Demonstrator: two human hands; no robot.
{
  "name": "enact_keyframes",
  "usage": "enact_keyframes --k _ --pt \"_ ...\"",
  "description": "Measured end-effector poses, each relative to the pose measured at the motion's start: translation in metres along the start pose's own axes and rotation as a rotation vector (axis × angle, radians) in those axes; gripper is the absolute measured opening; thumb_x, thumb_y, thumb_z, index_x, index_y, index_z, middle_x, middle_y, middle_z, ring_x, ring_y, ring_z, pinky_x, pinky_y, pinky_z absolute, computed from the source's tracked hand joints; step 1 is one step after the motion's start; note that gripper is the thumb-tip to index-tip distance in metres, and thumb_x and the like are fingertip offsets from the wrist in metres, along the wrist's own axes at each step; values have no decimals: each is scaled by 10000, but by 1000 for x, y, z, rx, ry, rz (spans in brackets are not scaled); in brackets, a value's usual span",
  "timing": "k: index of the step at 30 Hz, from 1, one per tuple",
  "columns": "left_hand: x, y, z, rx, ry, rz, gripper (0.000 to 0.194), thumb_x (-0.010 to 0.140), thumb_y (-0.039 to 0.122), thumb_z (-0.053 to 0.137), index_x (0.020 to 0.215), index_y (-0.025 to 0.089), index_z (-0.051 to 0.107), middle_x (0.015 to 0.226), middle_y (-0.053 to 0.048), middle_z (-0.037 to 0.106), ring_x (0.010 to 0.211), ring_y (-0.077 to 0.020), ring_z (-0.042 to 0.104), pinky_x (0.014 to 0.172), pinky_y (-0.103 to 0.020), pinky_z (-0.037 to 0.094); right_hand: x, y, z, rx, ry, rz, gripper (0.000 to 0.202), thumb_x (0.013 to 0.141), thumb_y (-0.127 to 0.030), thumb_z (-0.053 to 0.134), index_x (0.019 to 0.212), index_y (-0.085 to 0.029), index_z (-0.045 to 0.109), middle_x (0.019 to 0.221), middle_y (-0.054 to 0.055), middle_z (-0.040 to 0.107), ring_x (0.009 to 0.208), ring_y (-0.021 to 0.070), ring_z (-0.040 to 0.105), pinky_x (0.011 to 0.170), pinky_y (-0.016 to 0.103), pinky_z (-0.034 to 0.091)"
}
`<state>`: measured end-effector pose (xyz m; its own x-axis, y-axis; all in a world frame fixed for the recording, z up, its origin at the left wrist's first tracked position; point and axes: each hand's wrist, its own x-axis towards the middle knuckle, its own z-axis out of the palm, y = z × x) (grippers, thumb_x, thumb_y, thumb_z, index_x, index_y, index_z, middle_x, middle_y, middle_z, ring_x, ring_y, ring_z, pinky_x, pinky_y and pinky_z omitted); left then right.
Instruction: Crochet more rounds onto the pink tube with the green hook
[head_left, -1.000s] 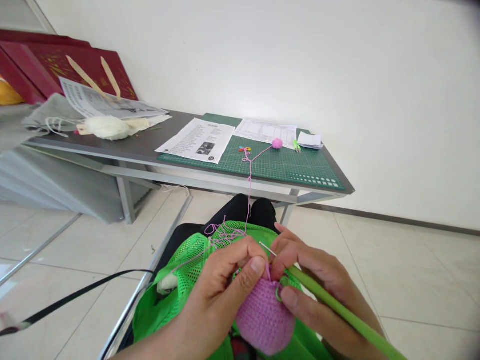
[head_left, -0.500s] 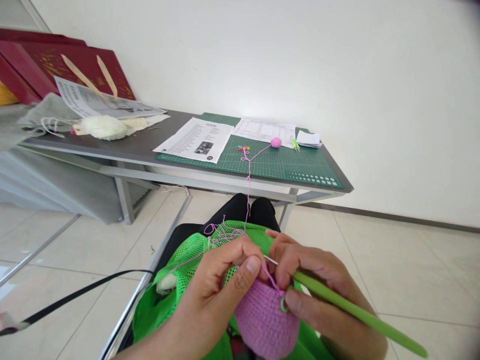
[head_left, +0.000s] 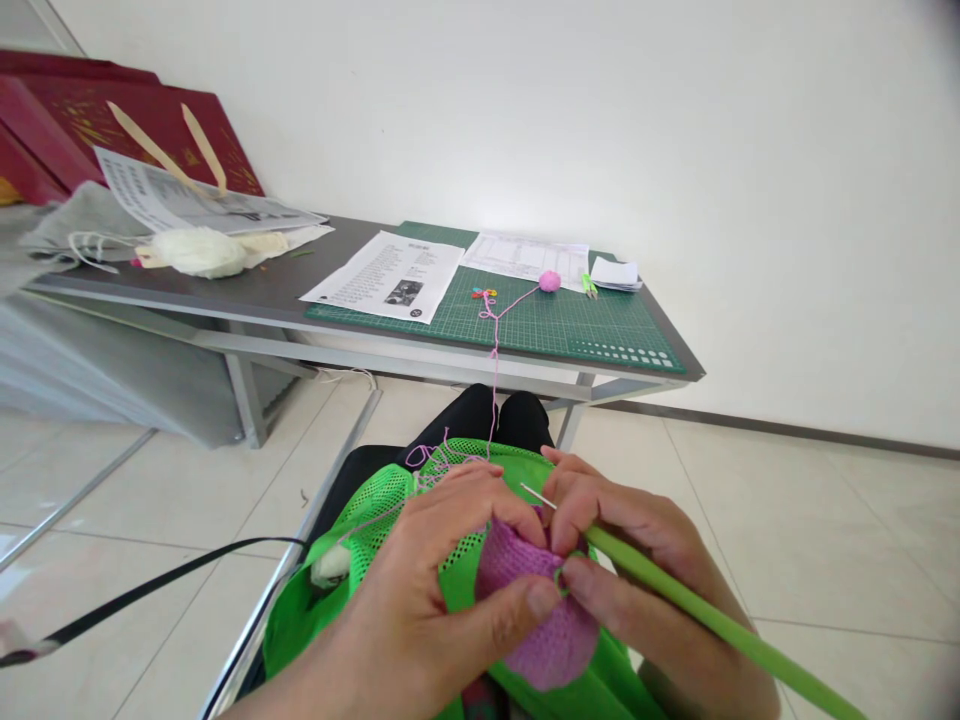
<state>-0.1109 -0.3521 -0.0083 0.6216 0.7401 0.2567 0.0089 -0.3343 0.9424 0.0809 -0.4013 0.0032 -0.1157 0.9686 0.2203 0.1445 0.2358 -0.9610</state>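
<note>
A pink crocheted piece [head_left: 551, 640] hangs between my hands above my lap. My left hand [head_left: 457, 580] is closed on its left side, thumb in front and fingers at the upper edge. My right hand [head_left: 626, 540] pinches the piece's right edge beside a small green stitch marker [head_left: 560, 578]. That same hand also holds a crochet hook with a green handle [head_left: 697, 610], its thin metal tip pointing up and left, apart from the stitches. Pink yarn [head_left: 493, 400] runs from my lap up to the table, and more lies in loose loops left of my hands.
On the table ahead, a green cutting mat [head_left: 525, 330] bears printed sheets [head_left: 390, 275], a small pink ball [head_left: 550, 281], colourful stitch markers [head_left: 484, 293], green snips [head_left: 589, 286] and white paper slips [head_left: 615, 273]. Cream yarn [head_left: 199, 252] and dark red bags [head_left: 150, 130] are at left.
My left hand has shifted right and down along the piece, its thumb now nearer the green marker. The hook's tip has come away from the yarn strand. The piece has tilted.
</note>
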Motion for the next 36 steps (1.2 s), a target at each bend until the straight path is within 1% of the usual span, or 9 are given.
enact_keyframes --k 3,6,11,15,19,24,27,33,36 --pt "2 1 1 -24 -9 -51 133 934 208 725 845 250 636 787 54 610 802 -179 552 892 -353 357 2 -1 2 20 19 15 100 850 -204 592 756 -238 593 758 -25 567 776 167 568 818 350 480" --pt "3 1 -1 -149 -42 -109 133 958 237 716 840 235 654 825 31 614 808 -180 533 842 -341 369 1 -1 2 37 -9 18 89 876 -217 609 789 -237 610 792 -18 580 794 164 570 765 323 464" --pt "4 -2 -5 -333 -62 -181 245 992 410 707 841 227 646 819 15 596 789 -175 520 743 -302 384 -2 1 -3 36 -79 37 115 958 -333 632 878 -251 620 843 -14 597 873 186 563 863 354 449" --pt "5 -4 -6 -434 -87 -213 339 961 520 714 832 214 647 798 4 588 739 -167 507 672 -279 398 -1 -2 0 70 -58 15 131 956 -294 622 835 -249 594 805 -26 573 820 180 592 990 410 458" --pt "5 -3 -6 -431 -87 -210 280 974 481 713 875 219 708 829 -8 641 763 -172 533 693 -278 412 0 -3 5 73 8 -25 147 946 -277 632 804 -249 601 765 -31 569 780 177 593 1111 482 422" --pt "4 -1 -7 -323 -18 -161 185 958 411 757 882 242 756 861 -4 696 869 -197 564 854 -315 405 1 -1 5 49 56 -37 147 945 -277 617 805 -247 583 786 -6 565 831 193 581 936 417 518" --pt "4 -1 -6 -281 -5 -147 210 956 412 755 844 234 745 849 -15 700 870 -212 566 864 -340 394 2 -4 6 -8 26 -61 163 942 -266 601 784 -247 563 757 -15 556 786 181 570 964 431 518" --pt "3 -1 -5 -276 -23 -141 303 958 488 727 808 226 702 814 -10 647 814 -214 578 764 -350 402 0 -4 1 -86 -20 -95 146 954 -261 623 810 -254 601 763 -44 600 782 165 627 1175 465 387" --pt "2 -1 -5 -255 -19 -122 257 970 450 727 822 241 702 770 21 606 773 -190 545 776 -348 386 -2 3 -8 -111 60 -189 136 1012 -334 615 948 -295 729 821 -35 662 892 184 657 1255 444 263"
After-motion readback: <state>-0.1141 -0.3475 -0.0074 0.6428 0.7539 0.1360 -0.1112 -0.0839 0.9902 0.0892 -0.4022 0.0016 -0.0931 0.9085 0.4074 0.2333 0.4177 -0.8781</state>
